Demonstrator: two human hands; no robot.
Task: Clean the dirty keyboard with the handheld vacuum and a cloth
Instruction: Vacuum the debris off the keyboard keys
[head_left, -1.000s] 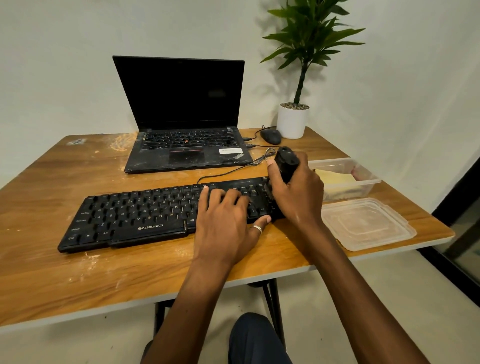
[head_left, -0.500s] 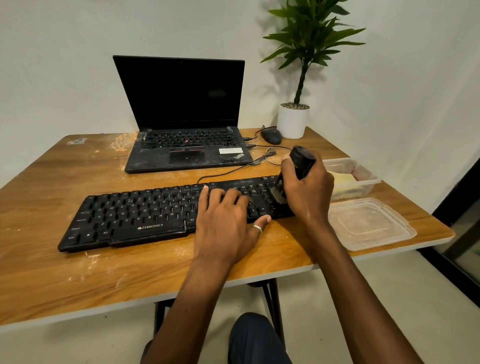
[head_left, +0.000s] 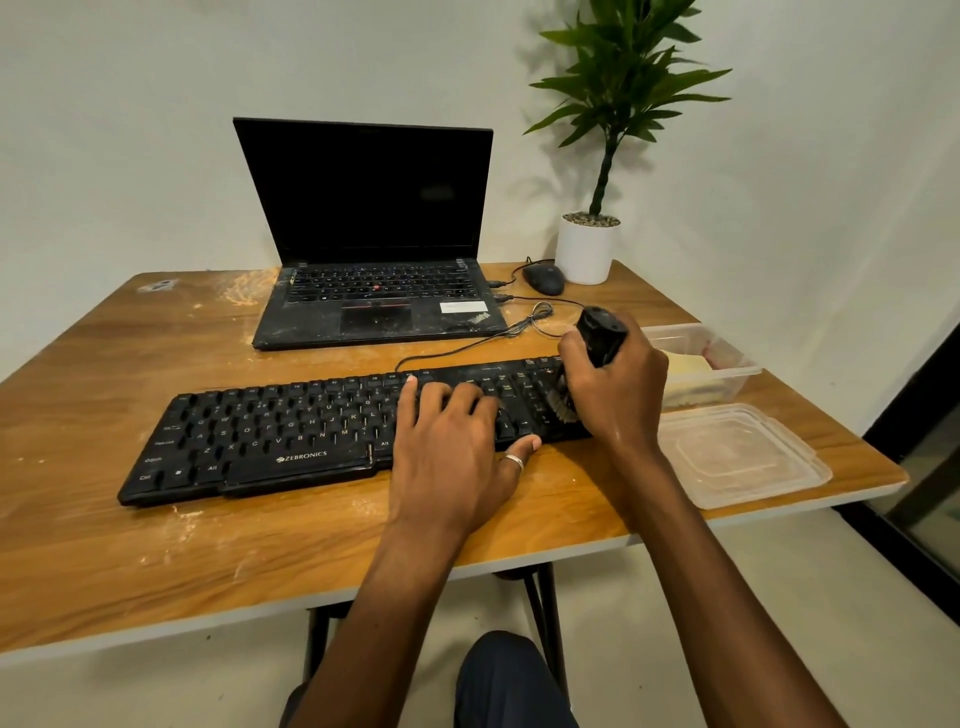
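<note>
A black dusty keyboard (head_left: 270, 431) lies across the wooden table (head_left: 130, 545). My left hand (head_left: 457, 452) rests flat on its right-middle keys, fingers straight, a ring on the thumb. My right hand (head_left: 618, 395) grips the black handheld vacuum (head_left: 600, 335) upright over the keyboard's right end. Its brush tip (head_left: 560, 402) touches the keys there. A yellow cloth (head_left: 685, 364) lies in a clear plastic container (head_left: 727, 358) just right of my right hand.
A dusty open laptop (head_left: 374, 301) stands behind the keyboard, with a cable (head_left: 519, 327), a black mouse (head_left: 544, 279) and a potted plant (head_left: 584, 249) at the back right. A clear lid (head_left: 737, 457) lies near the table's right edge. Dust streaks mark the tabletop.
My right hand has carried the vacuum rightward along the keyboard to its right end, then shifted slightly. My left hand has stayed put on the keys.
</note>
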